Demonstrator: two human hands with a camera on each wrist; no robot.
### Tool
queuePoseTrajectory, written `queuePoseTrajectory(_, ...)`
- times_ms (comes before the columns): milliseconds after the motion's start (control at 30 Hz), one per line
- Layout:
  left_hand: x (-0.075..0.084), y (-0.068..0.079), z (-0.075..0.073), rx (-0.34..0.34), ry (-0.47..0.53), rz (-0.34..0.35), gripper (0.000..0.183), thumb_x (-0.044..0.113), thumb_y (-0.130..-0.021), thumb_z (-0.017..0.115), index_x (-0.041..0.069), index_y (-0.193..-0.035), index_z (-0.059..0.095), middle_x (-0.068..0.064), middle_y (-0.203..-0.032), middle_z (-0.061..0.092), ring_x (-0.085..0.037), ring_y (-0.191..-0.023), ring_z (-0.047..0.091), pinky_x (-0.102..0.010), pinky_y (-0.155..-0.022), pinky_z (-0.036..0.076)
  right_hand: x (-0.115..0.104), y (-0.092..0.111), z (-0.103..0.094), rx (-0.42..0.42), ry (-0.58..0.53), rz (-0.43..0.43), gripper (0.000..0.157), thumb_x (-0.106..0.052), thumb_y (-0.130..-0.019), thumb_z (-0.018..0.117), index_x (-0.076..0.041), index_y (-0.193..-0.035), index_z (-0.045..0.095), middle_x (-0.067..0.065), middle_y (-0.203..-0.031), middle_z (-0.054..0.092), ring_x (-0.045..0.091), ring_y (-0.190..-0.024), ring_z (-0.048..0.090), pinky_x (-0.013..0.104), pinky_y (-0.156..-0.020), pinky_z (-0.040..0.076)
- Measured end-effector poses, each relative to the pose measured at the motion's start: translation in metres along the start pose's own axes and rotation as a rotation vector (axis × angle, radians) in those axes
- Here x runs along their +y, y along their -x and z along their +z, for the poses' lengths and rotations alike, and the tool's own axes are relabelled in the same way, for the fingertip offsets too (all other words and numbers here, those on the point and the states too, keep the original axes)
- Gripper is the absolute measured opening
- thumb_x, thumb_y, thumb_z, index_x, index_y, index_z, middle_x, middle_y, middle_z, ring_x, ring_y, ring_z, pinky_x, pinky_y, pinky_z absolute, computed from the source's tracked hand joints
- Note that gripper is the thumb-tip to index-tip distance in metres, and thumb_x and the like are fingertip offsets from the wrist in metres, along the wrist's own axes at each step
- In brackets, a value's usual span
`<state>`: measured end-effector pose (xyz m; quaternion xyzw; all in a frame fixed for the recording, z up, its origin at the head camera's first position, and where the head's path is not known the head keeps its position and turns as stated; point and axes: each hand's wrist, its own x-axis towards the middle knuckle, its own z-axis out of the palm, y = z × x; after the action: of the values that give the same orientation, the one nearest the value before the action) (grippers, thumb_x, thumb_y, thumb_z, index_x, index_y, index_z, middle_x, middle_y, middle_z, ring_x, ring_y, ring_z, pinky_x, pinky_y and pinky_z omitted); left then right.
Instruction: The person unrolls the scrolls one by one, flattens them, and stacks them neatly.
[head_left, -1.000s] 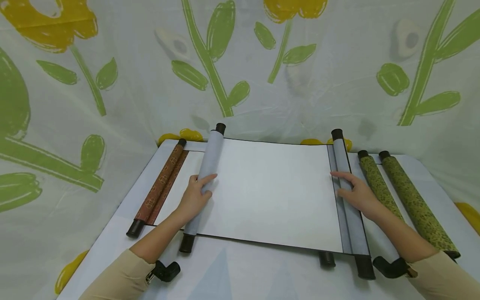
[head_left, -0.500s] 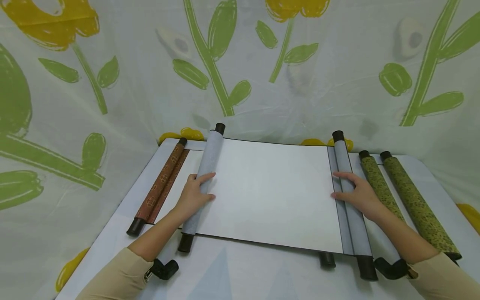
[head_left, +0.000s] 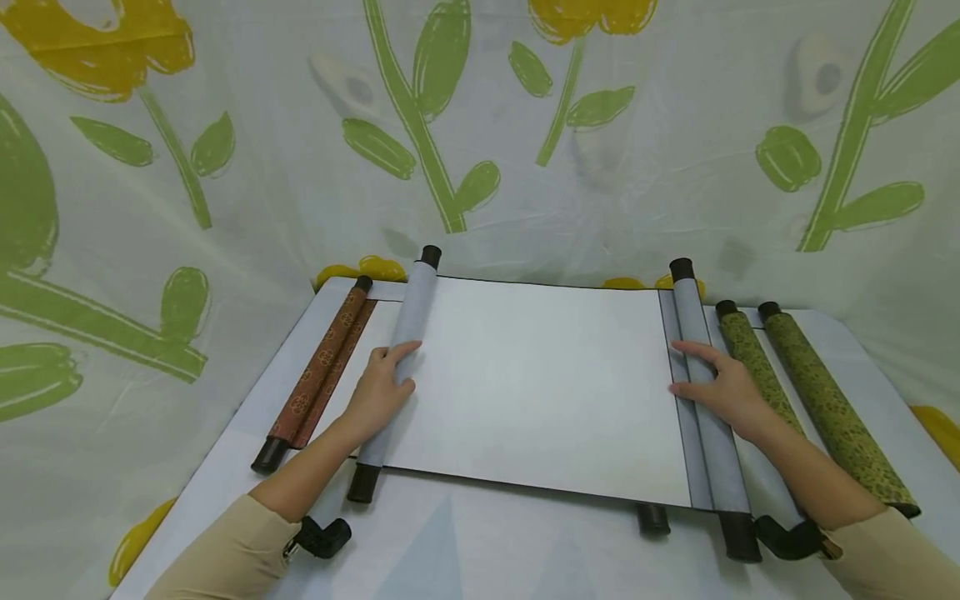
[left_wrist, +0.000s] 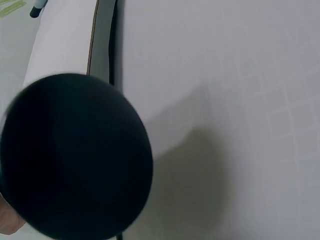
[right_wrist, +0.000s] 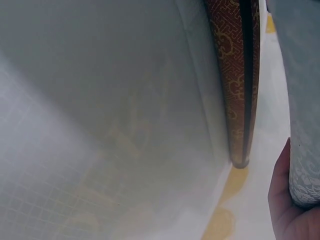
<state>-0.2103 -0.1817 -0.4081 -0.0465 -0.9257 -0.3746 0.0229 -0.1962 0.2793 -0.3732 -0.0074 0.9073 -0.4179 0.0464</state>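
A hanging scroll [head_left: 540, 392] lies partly unrolled, its white sheet stretched between two pale grey-blue rolls with black end knobs. My left hand [head_left: 375, 398] grips the left roll [head_left: 417, 308], index finger and thumb reaching over its inner side. On the opposite side my right hand [head_left: 729, 398] holds the right roll [head_left: 724, 467] in the same way. In the right wrist view that hand [right_wrist: 295, 215] shows beneath a patterned grey-blue roll [right_wrist: 305, 110]. A large blurred black disc [left_wrist: 75, 155] hides much of the left wrist view.
Another scroll lies underneath, with a red-brown patterned roll [head_left: 318, 375] at the left and green patterned rolls [head_left: 832, 400] at the right. A black knob [head_left: 654, 519] pokes out below the front edge. The white table [head_left: 480, 550] backs onto a flower-printed curtain [head_left: 675, 167].
The left hand and its roll have shifted slightly left. The right hand and its roll have shifted slightly right, so more white sheet shows between them.
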Motion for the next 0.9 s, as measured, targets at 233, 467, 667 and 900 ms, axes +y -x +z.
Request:
queuePoseTrajectory(233, -0.007, 0.0, -0.008, -0.065, -0.009, -0.023, 0.056, 0.007, -0.089, 0.05, 0.018, -0.143, 0.039, -0.026, -0.121, 0.04, -0.024, -0.073, 0.044, -0.034, -0.059, 0.038, -0.001, 0.003, -0.002, -0.001, 0.015, -0.005, 0.076, -0.022, -0.082, 0.073, -0.005, -0.146, 0.034, 0.034, -0.149, 0.02, 0.053, -0.134, 0.017, 0.064, -0.096, 0.027)
queuePoseTrajectory(467, -0.009, -0.003, -0.013, -0.108, -0.031, -0.017, 0.054, 0.009, -0.092, 0.046, 0.014, -0.145, 0.039, -0.029, -0.12, 0.037, -0.026, -0.074, 0.045, -0.034, -0.06, 0.04, 0.0, 0.005, -0.005, -0.002, 0.019, -0.019, 0.074, -0.018, -0.083, 0.072, -0.003, -0.145, 0.034, 0.034, -0.149, 0.019, 0.054, -0.134, 0.016, 0.065, -0.096, 0.028)
queuePoseTrajectory(667, -0.009, -0.009, -0.016, -0.087, -0.01, -0.046, 0.061, 0.014, -0.086, 0.068, 0.016, -0.142, 0.044, -0.03, -0.122, 0.04, -0.034, -0.095, 0.05, -0.043, -0.073, 0.045, 0.004, 0.005, -0.005, 0.005, 0.0, -0.016, 0.075, -0.016, -0.082, 0.072, -0.003, -0.145, 0.034, 0.034, -0.149, 0.018, 0.053, -0.135, 0.014, 0.066, -0.097, 0.025)
queuePoseTrajectory(900, -0.01, -0.012, -0.02, -0.091, -0.027, -0.045, 0.06, 0.006, -0.086, 0.064, 0.014, -0.142, 0.043, -0.03, -0.122, 0.042, -0.036, -0.097, 0.05, -0.045, -0.074, 0.046, 0.007, 0.005, -0.005, 0.005, 0.001, -0.011, 0.076, -0.019, -0.083, 0.072, -0.003, -0.145, 0.034, 0.034, -0.149, 0.017, 0.054, -0.135, 0.014, 0.066, -0.096, 0.025)
